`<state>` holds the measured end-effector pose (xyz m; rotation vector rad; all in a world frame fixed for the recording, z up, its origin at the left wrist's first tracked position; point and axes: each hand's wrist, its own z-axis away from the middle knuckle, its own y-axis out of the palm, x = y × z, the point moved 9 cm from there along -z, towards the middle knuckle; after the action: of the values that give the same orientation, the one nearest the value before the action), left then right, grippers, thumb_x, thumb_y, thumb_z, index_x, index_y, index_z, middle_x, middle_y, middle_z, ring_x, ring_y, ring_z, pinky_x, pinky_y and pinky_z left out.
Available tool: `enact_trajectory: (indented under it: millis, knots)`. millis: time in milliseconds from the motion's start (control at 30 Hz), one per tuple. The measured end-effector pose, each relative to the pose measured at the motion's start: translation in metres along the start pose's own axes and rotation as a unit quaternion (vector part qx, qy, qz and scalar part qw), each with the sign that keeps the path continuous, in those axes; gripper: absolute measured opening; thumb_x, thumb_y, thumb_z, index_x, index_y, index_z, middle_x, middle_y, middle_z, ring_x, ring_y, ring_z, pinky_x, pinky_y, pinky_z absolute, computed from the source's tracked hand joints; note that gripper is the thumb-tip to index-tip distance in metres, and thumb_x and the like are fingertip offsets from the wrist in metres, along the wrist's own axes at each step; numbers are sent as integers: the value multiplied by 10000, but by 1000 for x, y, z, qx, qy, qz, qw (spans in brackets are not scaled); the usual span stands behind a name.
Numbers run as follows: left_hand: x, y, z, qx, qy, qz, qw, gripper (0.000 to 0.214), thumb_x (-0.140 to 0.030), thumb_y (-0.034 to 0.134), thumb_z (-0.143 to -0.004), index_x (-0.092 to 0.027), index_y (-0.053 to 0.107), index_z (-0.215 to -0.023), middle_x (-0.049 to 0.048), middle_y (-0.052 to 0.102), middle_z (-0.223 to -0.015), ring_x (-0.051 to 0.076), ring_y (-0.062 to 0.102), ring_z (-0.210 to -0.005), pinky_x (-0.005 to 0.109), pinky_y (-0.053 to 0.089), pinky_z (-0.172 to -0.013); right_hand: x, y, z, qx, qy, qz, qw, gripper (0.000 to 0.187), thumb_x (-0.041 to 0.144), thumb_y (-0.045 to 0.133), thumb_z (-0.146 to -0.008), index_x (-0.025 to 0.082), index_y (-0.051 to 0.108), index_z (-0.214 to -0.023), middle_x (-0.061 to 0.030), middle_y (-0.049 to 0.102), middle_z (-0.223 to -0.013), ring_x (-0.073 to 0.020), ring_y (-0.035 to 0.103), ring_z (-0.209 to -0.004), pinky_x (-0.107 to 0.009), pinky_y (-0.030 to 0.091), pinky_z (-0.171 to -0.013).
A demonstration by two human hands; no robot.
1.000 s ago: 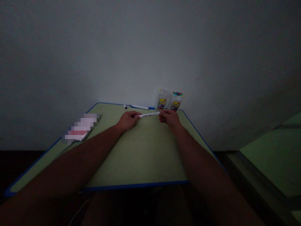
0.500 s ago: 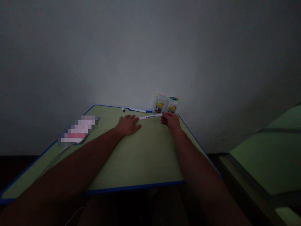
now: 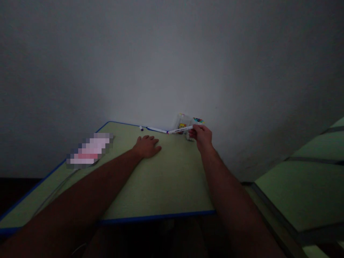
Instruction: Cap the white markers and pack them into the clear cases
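Note:
My right hand (image 3: 202,135) pinches one end of a white marker (image 3: 180,129), holding it near the far edge of the table. The marker's reddish end points left. Palm down on the pale green tabletop (image 3: 166,179), my left hand (image 3: 147,146) lies with its fingers spread and nothing in them. Another white marker (image 3: 157,129) rests along the far edge, and a small cap (image 3: 141,128) sits to its left. Behind the held marker stand two clear marker cases, a left case (image 3: 184,120) and a right case (image 3: 198,120) with coloured tops showing; my right hand partly hides the right one.
A flat device (image 3: 90,150), blurred out by pixels, lies at the table's left side with a cable (image 3: 53,191) running toward me. A grey wall (image 3: 172,64) rises directly behind the blue-edged table. Green panels (image 3: 295,193) stand at the right.
My right hand has moved right and lifted the marker away from my left hand, over the front of the cases. The left hand stays on the table.

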<state>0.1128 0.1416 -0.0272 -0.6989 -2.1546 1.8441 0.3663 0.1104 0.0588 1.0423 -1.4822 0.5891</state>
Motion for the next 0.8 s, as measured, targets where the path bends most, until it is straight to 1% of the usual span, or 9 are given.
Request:
enact_trajectory:
  millis: [67, 133, 233, 367, 467, 600, 700, 800]
  knots:
    - [0, -1, 0, -2, 0, 2, 1000, 618, -601, 371, -913, -246, 578, -1375, 163, 497, -1494, 398, 422, -1357, 618, 304, -1060, 21, 0, -9, -5, -24, 12, 1000, 92, 144, 687, -838, 154, 607, -794, 16, 657, -603, -98, 641, -490, -194, 577, -475]
    - [0, 0, -1, 1, -4, 3, 1000, 614, -599, 379, -907, -254, 579, -1374, 160, 497, -1495, 391, 417, -1363, 605, 302, -1066, 45, -4, -21, -26, -59, 16, 998, 111, 116, 676, -836, 157, 589, -780, 17, 654, -617, -99, 654, -511, -185, 578, -481]
    - [0, -1, -1, 0, -10, 6, 1000, 609, -592, 396, -895, -255, 585, -1366, 156, 502, -1490, 385, 418, -1362, 602, 303, -1066, 76, -7, -39, -51, -94, 39, 993, 139, 126, 686, -833, 172, 562, -788, 30, 631, -603, -108, 664, -515, -192, 585, -488]
    - [-1, -3, 0, -15, -5, 16, 1000, 619, -587, 394, -892, -238, 590, -1363, 159, 522, -1469, 397, 434, -1342, 624, 306, -1055, 106, -8, -62, -81, -126, 60, 987, 115, 84, 633, -833, 178, 568, -836, 43, 612, -567, -117, 661, -499, -206, 583, -478]
    - [-1, -4, 1, -15, -5, 19, 1000, 623, -585, 397, -890, -230, 592, -1363, 163, 518, -1472, 399, 434, -1336, 629, 305, -1052, 116, 0, -76, -80, -135, 89, 984, 115, 59, 618, -818, 165, 577, -798, 37, 601, -540, -122, 658, -497, -220, 585, -479]
    - [-1, -4, 1, -11, -12, 19, 1000, 613, -578, 396, -888, -237, 589, -1361, 159, 510, -1482, 384, 420, -1349, 619, 294, -1065, 121, 10, -90, -82, -151, 151, 973, 135, 56, 635, -798, 162, 577, -737, 29, 588, -516, -134, 653, -478, -240, 580, -462]
    - [-1, -4, 1, -13, -10, 17, 1000, 607, -581, 393, -885, -239, 601, -1341, 161, 523, -1469, 383, 427, -1346, 614, 310, -1055, 118, 17, -101, -75, -155, 203, 964, 146, 50, 653, -779, 158, 585, -708, 12, 586, -500, -150, 646, -456, -256, 570, -439]
    - [-1, -5, 0, -16, -11, 18, 1000, 593, -583, 402, -876, -243, 619, -1312, 159, 541, -1448, 387, 434, -1340, 604, 324, -1045, 108, 24, -112, -61, -142, 251, 955, 154, 22, 669, -749, 149, 598, -699, -7, 601, -508, -158, 641, -442, -273, 570, -443]
